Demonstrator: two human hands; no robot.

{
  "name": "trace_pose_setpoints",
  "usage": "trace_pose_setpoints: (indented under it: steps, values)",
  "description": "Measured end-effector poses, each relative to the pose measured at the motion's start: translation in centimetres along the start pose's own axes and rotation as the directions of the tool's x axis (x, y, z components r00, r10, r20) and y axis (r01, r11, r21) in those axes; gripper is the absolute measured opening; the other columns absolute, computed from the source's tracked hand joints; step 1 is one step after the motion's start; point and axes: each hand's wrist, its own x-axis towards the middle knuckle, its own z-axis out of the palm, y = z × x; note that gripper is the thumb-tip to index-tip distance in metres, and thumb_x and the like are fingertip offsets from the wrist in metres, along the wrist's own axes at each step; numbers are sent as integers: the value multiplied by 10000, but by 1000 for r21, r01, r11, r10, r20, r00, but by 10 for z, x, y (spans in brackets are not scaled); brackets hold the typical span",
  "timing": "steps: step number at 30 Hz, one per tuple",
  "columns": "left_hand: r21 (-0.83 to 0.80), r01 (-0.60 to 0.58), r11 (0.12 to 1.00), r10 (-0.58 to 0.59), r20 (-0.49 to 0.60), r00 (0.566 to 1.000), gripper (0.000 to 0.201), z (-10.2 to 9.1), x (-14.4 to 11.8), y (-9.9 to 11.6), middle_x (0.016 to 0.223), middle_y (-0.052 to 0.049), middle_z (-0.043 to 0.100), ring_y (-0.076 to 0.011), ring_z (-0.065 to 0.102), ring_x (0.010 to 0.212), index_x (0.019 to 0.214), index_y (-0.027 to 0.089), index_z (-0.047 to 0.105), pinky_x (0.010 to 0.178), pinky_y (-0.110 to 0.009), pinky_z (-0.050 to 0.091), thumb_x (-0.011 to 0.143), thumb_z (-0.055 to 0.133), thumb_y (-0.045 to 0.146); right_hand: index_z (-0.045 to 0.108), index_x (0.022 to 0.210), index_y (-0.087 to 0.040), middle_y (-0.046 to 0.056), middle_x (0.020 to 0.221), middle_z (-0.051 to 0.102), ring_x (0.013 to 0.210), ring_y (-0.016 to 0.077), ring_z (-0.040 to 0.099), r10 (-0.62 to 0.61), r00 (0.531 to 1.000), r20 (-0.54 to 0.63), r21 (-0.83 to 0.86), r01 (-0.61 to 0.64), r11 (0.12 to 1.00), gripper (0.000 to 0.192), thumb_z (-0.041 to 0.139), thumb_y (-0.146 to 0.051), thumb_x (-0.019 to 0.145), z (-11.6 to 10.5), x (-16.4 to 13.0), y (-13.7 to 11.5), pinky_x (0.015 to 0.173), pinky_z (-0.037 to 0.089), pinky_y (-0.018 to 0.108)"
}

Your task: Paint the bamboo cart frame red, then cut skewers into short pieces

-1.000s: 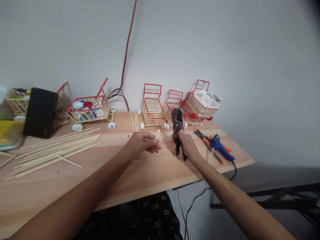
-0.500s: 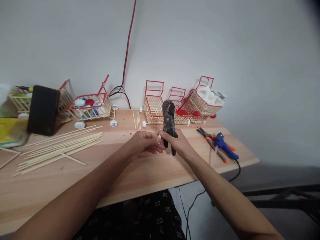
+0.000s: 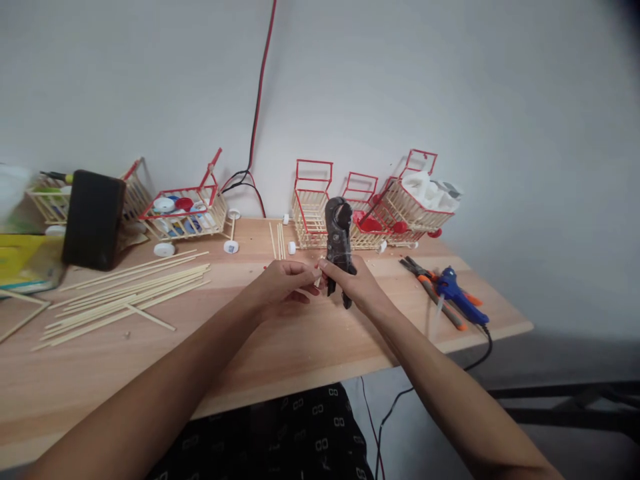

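Observation:
My right hand (image 3: 356, 284) grips a black cutter (image 3: 339, 235) that stands upright over the middle of the wooden table (image 3: 310, 347). My left hand (image 3: 284, 283) is closed on short pale wooden sticks, mostly hidden by the fingers, only their tips (image 3: 319, 272) showing. The fingertips of both hands touch just left of the cutter. A small stick cart with a red frame (image 3: 311, 207) stands right behind the hands.
Long wooden sticks (image 3: 125, 297) lie spread at the left. More stick carts (image 3: 183, 212) (image 3: 417, 200) line the wall. A blue glue gun (image 3: 461, 297) and orange-handled pliers (image 3: 431, 288) lie at the right. A black block (image 3: 93, 220) stands far left. A red-and-black cable (image 3: 255, 113) runs up the wall.
My right hand has brought the cutter left to meet my left hand, and the fingertips now touch. The view has shifted slightly.

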Motion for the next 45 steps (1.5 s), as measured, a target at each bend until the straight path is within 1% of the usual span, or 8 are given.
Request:
trace_pose_setpoints:
  steps: [5, 13, 18, 27, 31, 37, 42, 45]
  values:
    - [56, -50, 997, 54, -75, 996, 232, -1, 2, -3, 682, -26, 645, -95, 571, 636, 694, 130, 685, 592, -207, 459, 683, 745, 353, 549, 594, -174, -2, 529, 558, 504, 116, 519, 3, 1000, -13, -22, -3, 1000, 377, 574, -488, 801, 5, 2, -2, 497, 400, 229]
    - [165, -105, 981, 127, -126, 984, 234, -3, 2, -2, 669, -18, 633, -82, 533, 597, 688, 127, 688, 573, -196, 427, 720, 712, 358, 570, 658, -174, -9, 561, 560, 535, 119, 521, -4, 1000, 8, -6, 4, 1000, 334, 597, -486, 774, 2, 2, -5, 520, 405, 231]
    - [199, -92, 976, 123, -149, 981, 245, -5, 3, -1, 652, -21, 633, -84, 525, 585, 696, 125, 704, 571, -203, 417, 719, 708, 369, 570, 628, -170, 1, 557, 570, 541, 124, 532, -10, 1000, 17, 33, 10, 999, 359, 584, -491, 788, 4, 6, 0, 544, 417, 240]
    - [217, -25, 976, 50, -112, 992, 292, -12, 4, -1, 674, -41, 660, -97, 536, 596, 711, 131, 721, 569, -212, 389, 707, 712, 423, 574, 642, -177, 2, 564, 579, 532, 127, 543, -21, 997, 73, 127, 12, 992, 369, 575, -512, 796, 9, 8, 10, 535, 425, 244]
    - [216, -43, 976, 60, -74, 995, 294, -12, 5, -2, 670, -43, 661, -96, 527, 596, 696, 129, 720, 573, -213, 377, 709, 714, 422, 568, 635, -177, 7, 575, 582, 529, 122, 531, -34, 995, 95, 133, 21, 991, 375, 572, -516, 796, 8, 8, 10, 518, 413, 241]
    - [196, -44, 980, 50, -25, 998, 274, -14, 7, -4, 650, -34, 653, -95, 526, 588, 682, 127, 719, 576, -216, 369, 724, 703, 397, 570, 655, -174, 3, 552, 579, 485, 113, 515, 32, 996, 78, 123, -41, 992, 367, 601, -521, 768, 9, 6, 11, 467, 394, 231]
    - [186, -33, 982, 37, -22, 999, 270, -13, 7, -5, 660, -40, 656, -98, 531, 593, 690, 127, 720, 576, -217, 382, 741, 690, 390, 566, 622, -173, 12, 548, 583, 507, 118, 532, 16, 998, 59, 84, -21, 996, 372, 593, -511, 775, 10, 7, 13, 500, 421, 239]
    - [179, -43, 983, 46, -9, 999, 273, -13, 7, -6, 678, -45, 663, -97, 538, 601, 692, 126, 718, 581, -217, 393, 745, 688, 392, 558, 623, -180, 2, 536, 570, 491, 113, 514, 46, 997, 59, 102, -52, 993, 370, 595, -518, 768, 10, 7, 11, 474, 410, 232]
